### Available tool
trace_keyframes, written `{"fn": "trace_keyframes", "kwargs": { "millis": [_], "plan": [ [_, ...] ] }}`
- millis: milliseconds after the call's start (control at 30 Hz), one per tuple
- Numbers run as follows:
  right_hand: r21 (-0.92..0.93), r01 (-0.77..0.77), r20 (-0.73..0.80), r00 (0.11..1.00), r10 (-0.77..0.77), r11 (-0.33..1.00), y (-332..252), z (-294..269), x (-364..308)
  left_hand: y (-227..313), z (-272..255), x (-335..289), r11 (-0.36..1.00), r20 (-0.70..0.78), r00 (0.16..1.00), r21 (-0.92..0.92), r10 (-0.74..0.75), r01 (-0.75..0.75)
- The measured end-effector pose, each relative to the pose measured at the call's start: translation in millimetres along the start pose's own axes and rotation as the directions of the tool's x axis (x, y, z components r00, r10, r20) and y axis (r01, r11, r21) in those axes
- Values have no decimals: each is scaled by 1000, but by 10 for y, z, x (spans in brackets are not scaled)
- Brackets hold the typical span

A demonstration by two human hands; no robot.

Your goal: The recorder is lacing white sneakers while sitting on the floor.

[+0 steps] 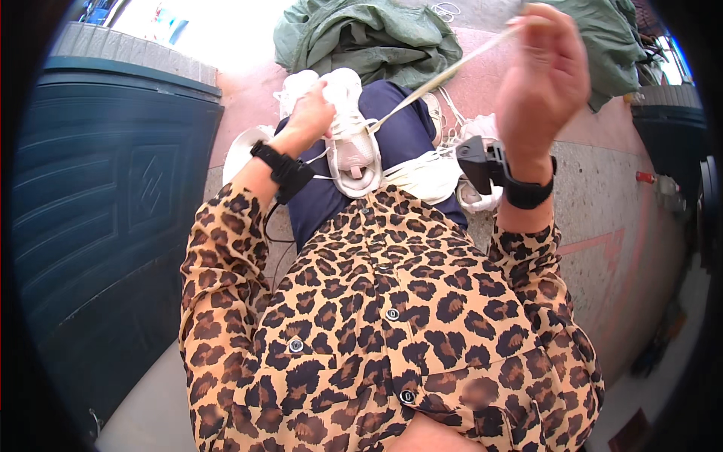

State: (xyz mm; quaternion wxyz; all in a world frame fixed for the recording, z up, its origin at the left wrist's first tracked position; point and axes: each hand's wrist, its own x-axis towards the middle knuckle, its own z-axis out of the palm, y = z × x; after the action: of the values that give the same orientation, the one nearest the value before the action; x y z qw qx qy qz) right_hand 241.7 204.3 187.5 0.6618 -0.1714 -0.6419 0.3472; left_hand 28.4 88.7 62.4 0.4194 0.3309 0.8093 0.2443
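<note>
On my lap lies a white sneaker [354, 154], its opening toward me and its tongue showing. My left hand [307, 119] is closed around the shoe's side, near the laced part. Raised high at the far right, my right hand [544, 75] pinches the end of a pale flat shoelace [444, 74]. That lace runs taut down and left to an eyelet at the shoe's collar. A bundle of loose white laces [425, 178] drapes across my thigh, right of the sneaker.
More white shoes [482, 197] with trailing laces sit on the floor by my right leg. Crumpled green sacks [369, 38] lie ahead on the pink and grey floor. A dark blue panelled door [113, 166] stands at the left. A thin black cable hangs by my left wrist.
</note>
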Motion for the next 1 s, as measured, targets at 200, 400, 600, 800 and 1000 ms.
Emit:
{"fn": "trace_keyframes", "kwargs": {
  "millis": [200, 400, 600, 800, 1000],
  "plan": [
    [314, -401, 61, 913, 403, 861, -244, 117, 178, -533, -104, -208, 998, 36, 998, -37, 45, -44],
    [-151, -837, 773, 231, 591, 526, 150, 291, -568, -605, -115, -277, 985, 100, 982, 53, 158, -164],
    [-497, -839, 664, -202, 720, 223, 564, 593, -1728, -539, -230, -425, 949, 113, 993, -316, 45, -7],
    [-578, -704, 622, -52, 782, 413, 692, 857, -1983, -679, -165, -492, 809, 126, 989, -571, -81, 140],
    [-563, -90, 798, 198, 569, 821, 742, 800, -1987, -664, -148, -489, 618, 178, 977, -757, -118, 213]
  ]
}}
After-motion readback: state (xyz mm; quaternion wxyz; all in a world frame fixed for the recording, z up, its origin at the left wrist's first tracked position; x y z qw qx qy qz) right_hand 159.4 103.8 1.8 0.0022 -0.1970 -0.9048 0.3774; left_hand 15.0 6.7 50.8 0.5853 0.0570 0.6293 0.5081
